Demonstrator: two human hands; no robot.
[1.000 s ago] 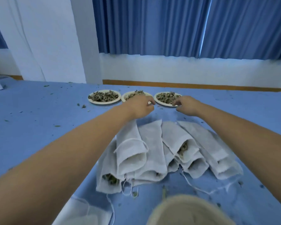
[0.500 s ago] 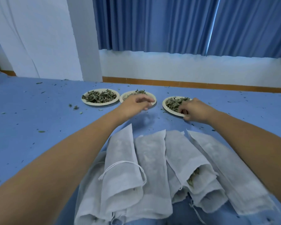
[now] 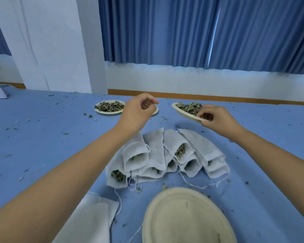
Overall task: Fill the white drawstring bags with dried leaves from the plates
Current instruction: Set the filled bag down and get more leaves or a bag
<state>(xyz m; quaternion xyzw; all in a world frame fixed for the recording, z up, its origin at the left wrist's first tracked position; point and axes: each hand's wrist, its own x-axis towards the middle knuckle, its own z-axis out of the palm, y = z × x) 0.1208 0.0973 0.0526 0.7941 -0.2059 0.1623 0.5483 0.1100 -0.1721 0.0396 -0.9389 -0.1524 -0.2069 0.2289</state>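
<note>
In the head view, the right hand point(image 3: 216, 118) pinches the near rim of the right plate point(image 3: 184, 114) between thumb and fingers; this plate is tilted, and the dried leaves point(image 3: 188, 106) are on it. The left hand point(image 3: 139, 111) hovers over the middle plate point(image 3: 156, 111) and hides most of it. Its fingers are curled with the thumb near the index finger, but I cannot tell if it holds anything. The left plate point(image 3: 109, 112), also with leaves, lies flat on the blue cloth point(image 3: 33, 137). The white drawstring bags point(image 3: 154, 148) lie in an overlapping pile between the forearms, their open mouths showing leaves inside. An empty plate point(image 3: 165, 207) is nearest to the camera, beside flat bags point(image 3: 95, 216).
</note>
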